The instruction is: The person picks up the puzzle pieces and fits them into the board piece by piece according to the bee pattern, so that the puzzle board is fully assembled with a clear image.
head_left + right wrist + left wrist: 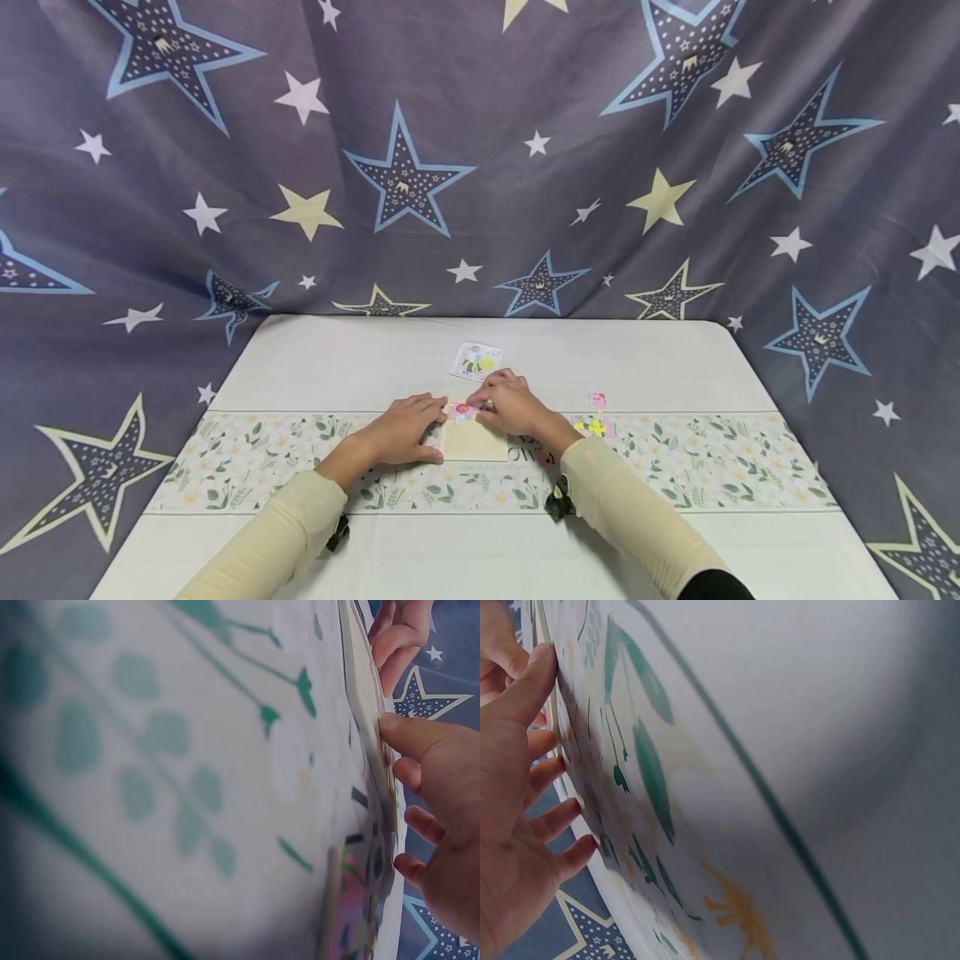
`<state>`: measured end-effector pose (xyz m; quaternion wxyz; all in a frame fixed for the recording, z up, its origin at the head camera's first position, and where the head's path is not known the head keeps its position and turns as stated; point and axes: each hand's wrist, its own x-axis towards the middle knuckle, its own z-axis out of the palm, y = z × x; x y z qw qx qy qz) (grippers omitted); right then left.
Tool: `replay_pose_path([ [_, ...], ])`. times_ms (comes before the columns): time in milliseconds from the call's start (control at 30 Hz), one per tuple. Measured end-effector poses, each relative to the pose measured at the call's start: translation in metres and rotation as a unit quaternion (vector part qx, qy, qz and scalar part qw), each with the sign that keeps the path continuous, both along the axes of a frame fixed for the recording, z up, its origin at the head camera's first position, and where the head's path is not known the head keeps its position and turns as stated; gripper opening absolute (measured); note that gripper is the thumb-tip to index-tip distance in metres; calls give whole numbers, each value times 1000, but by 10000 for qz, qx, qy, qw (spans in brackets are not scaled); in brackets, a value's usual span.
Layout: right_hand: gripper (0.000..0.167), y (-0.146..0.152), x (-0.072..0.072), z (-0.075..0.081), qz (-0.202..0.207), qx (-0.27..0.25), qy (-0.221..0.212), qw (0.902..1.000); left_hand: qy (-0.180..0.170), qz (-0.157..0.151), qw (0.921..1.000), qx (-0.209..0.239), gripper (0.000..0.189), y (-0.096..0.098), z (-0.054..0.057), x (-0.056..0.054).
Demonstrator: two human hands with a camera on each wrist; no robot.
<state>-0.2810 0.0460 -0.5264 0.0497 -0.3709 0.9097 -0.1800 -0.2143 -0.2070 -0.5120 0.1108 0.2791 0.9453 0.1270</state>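
Observation:
A square pale-yellow puzzle board (476,442) lies in front of me on the table, with pink jigsaw pieces (459,410) along its far edge. My left hand (408,427) rests at the board's left side, fingers spread and thumb near the front left corner. In the left wrist view, the left thumb (536,679) meets the board's edge. With thumb and index finger my right hand (513,406) pinches a pink puzzle piece at the far side; the fingers partly hide it. The right wrist view has the right thumb (409,735) against the board (364,682).
Beyond the board lies a picture card (477,360) with a bee on it. To the right are a small pink puzzle piece (597,401) and a yellow-and-pink piece (594,427). A floral band (690,458) crosses the white table (420,554); a star-patterned curtain (480,200) hangs behind.

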Motion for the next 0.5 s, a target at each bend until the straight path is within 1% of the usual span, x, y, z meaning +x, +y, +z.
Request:
replay_pose_path([
  [133,28,2,0,-1,-37,-194,-83,9998,1,0,10000,-51,73,-1,-2,-1],
  [267,29,7,0,0,-104,-311,-52,9995,-6,10,10000,-52,73,-2,-1,-1],
  [500,29,28,-3,11,-199,-481,-111,9986,-52,18,10000,-70,73,-1,0,0],
])
